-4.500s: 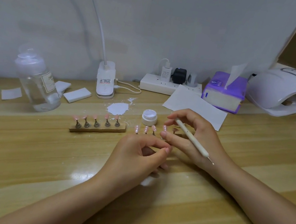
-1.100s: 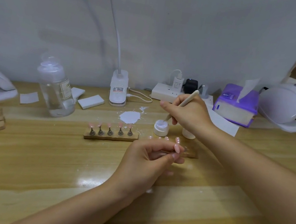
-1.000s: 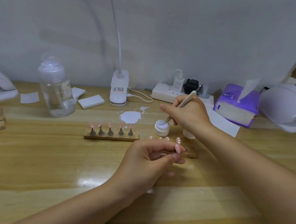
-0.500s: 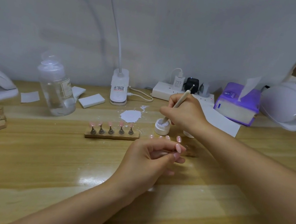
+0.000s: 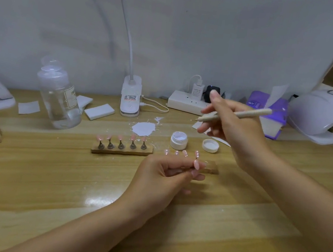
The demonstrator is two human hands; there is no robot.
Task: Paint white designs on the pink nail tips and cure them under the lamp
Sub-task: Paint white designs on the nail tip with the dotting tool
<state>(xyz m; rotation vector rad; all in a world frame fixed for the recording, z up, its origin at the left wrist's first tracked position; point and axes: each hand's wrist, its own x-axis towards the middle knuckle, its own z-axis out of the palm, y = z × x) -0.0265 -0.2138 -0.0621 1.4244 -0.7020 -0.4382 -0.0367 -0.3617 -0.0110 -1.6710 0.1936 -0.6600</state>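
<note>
The dotting pen [image 5: 234, 114] is now lifted clear of the open paint jar [image 5: 178, 140], where its tip was dipped half a second ago. It is pinched in the right hand [image 5: 229, 125], thumb and fingers curled round the shaft, the fine tip pointing off to the hand's left and held well above the worktop [image 5: 46, 172]. The jar is left below and slightly left of that grip, with its lid [image 5: 210, 145] lying just beside it.

A single pink nail tip [image 5: 196, 164] is pinched on its stand by the left hand [image 5: 164, 179], held below the pen and nearer the person. Just past those fingertips, the other nail tips [image 5: 181, 153] of that row are seen on their holder. A second holder [image 5: 122, 148] with five tips is set to the left of the grip.

The tool is judged loaded, so the white design on the held tip should follow. The curing lamp [image 5: 325, 115] waits far to the right of the pen hand. Care is called for: paint could drip on the way across.
</note>
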